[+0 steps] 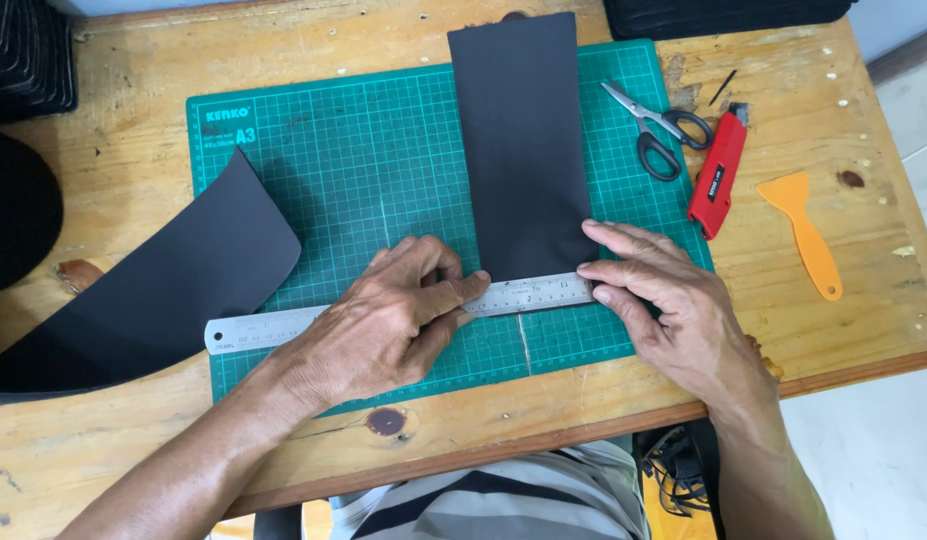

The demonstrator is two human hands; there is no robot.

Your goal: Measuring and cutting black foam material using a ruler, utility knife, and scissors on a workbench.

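At the mat's near edge, your left hand and right hand press flat, fingers spread, lining the ruler across the black strip; next needs the knife.

Both hands low, palms down, fingertips pointing inward.

Your bench: worn wooden table, pale paint specks, dark knot near front edge at 6 o'clock. Green cutting mat sits dead centre. Scissors at 1 o'clock, blades over mat's edge, red utility knife just beside them, orange plastic scraper at 3 o'clock. Big curved black sheet at 9 o'clock, tip overlapping mat. Black stacks at 11 o'clock, another dark pile at 1 o'clock on far edge.
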